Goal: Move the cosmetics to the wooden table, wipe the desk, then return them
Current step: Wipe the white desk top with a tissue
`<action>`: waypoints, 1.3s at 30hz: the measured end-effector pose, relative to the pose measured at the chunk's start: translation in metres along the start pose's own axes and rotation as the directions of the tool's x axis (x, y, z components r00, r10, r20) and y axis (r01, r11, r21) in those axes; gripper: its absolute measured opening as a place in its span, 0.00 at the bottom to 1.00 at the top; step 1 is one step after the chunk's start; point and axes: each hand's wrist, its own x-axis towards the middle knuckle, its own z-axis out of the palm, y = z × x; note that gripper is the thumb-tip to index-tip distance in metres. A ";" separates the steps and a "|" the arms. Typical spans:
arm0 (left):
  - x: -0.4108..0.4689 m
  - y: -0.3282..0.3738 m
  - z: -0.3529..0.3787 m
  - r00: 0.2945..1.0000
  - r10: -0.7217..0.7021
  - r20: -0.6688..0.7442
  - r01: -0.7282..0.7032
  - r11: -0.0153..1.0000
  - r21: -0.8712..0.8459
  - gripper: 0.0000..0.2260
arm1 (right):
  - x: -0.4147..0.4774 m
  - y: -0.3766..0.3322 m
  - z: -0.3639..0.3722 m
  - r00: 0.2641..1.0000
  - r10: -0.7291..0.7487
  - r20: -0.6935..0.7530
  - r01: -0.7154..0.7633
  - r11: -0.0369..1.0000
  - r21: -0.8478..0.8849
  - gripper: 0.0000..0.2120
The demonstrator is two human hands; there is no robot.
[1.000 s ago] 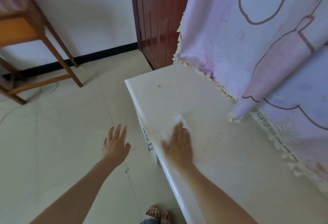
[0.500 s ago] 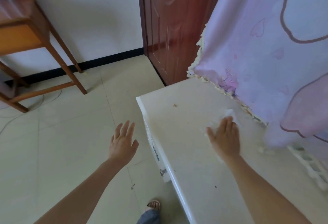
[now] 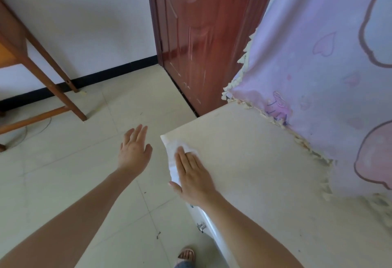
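My right hand (image 3: 194,179) presses flat, fingers straight, on a white wipe (image 3: 172,157) at the corner of the desk (image 3: 265,172). My left hand (image 3: 134,150) is spread wide, holding nothing. I see no cosmetics here, so I think wiping is underway; bringing them back is left.

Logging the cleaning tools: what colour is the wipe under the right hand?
White; the wipe shows best in the head view, under the right hand.

My bare left hand (image 3: 134,151) is held palm down in the air, fingers straight and slightly spread, thumb out to the side. My bare right hand (image 3: 192,174) lies flat, palm down, fingers straight and together, thumb extended. My left forearm (image 3: 84,210) and right forearm (image 3: 244,225) reach forward.
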 end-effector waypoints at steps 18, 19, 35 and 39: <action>0.008 0.020 0.041 0.961 0.201 0.189 -0.211 0.977 0.036 0.23 | 0.006 0.188 -0.028 0.722 0.683 -0.111 -0.678 0.731 0.080 0.39; 0.009 0.018 0.039 0.956 0.218 0.198 -0.229 0.973 0.032 0.23 | 0.022 0.189 -0.028 0.747 0.656 -0.108 -0.652 0.755 0.075 0.39; 0.020 0.025 0.021 0.954 0.041 0.298 -0.022 0.997 -0.069 0.29 | -0.013 0.004 0.001 0.996 0.064 -0.059 -0.065 0.998 -0.018 0.37; 0.014 0.034 0.024 0.954 0.006 0.299 -0.012 1.000 0.018 0.28 | -0.025 0.012 -0.009 0.983 0.181 -0.027 -0.180 0.983 0.029 0.38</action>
